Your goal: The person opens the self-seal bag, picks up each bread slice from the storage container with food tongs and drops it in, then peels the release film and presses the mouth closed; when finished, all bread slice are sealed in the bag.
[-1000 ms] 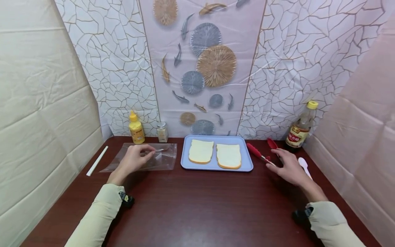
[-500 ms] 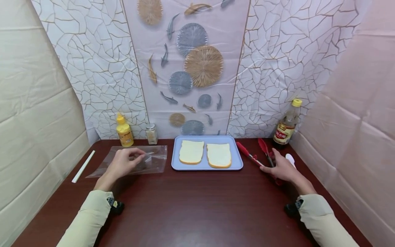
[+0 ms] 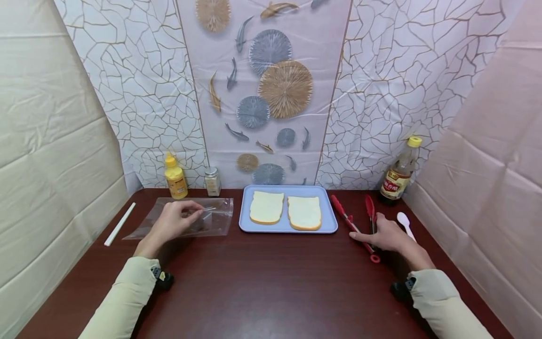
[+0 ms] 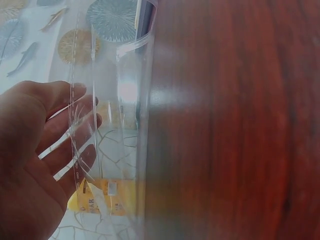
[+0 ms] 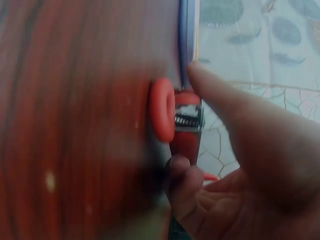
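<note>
My left hand (image 3: 175,221) pinches a fold of the clear plastic bag (image 3: 216,226), which lies on the table at the left. In the left wrist view the bag's seal strip (image 4: 94,115) stands up in front of the fingers. My right hand (image 3: 387,233) holds the red-and-metal tongs (image 3: 357,230), its thumb on one arm and its fingers at the other. The tongs are spread, lying on the table with the red ring (image 5: 161,110) toward me. Part of the far arm is hidden by the hand.
A blue tray (image 3: 244,212) with two bread slices (image 3: 267,207) lies between the hands. Behind the bag stand a yellow squeeze bottle (image 3: 175,181) and a shaker jar (image 3: 212,182). Chopsticks (image 3: 120,224) lie far left. A sauce bottle (image 3: 395,179) and white spoon (image 3: 405,223) are at the right.
My right hand has come down onto the tongs and taken hold of them, and the ring end now shows. The left hand keeps its pinch on the bag. The head view has shifted slightly.
</note>
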A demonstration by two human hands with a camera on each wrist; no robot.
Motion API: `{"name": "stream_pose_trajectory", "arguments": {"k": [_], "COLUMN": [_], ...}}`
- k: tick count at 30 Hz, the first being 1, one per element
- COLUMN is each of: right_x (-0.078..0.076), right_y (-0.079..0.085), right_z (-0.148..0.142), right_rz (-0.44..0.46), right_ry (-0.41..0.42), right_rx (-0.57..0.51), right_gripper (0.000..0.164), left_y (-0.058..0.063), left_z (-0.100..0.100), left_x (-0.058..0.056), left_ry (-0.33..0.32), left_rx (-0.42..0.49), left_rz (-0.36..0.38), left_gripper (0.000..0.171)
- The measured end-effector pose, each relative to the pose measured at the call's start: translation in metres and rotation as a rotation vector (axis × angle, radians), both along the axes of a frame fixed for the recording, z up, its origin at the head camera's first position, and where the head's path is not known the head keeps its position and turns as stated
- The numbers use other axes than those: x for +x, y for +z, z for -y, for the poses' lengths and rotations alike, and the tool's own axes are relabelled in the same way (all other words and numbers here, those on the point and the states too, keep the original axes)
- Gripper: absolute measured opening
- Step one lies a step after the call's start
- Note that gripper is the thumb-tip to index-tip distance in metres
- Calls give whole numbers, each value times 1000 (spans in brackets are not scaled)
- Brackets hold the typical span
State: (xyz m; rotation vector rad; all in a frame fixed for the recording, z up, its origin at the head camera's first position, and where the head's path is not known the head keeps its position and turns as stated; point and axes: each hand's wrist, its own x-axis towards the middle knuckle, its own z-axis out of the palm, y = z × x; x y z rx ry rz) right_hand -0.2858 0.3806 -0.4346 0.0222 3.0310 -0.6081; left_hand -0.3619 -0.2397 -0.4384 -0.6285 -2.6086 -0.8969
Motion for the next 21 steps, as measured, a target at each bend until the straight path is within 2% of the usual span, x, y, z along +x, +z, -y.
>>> {"name": "stream_pose_trajectory", "arguments": {"k": [2,6,8,10,14,17,21], "right_x": [0,-1,-1,-2,0,4,10], "right_y": [0,-1,-1,0,4,9,14], "right_z": [2,6,10,15,30,46,71], "right_rz": [-4,-38,-62,-79,-118,-161,-173], "right_ry": [-12,-39,-53,-62,-51,-13,57], "right_rx": [2,-10,-24,-35,-49,-69,-89], "right_gripper": [109,87,83,83,92,91,89], "left_y": [0,-2,-3,-4,-5,-5,-2], "left_z": [0,0,1,1,2,3,4], "left_x": [0,0,-1,-1,-1,-3,-3], "left_ry": [-6,-7,-10,-6,-9,-14,-12], "left_rx": [-2,-10,-15,-16,-13,-7,-1], "left_rz": [-8,-12,-9,-9,-14,-5,19], "left_gripper": [9,9,9,9,9,10,10]}}
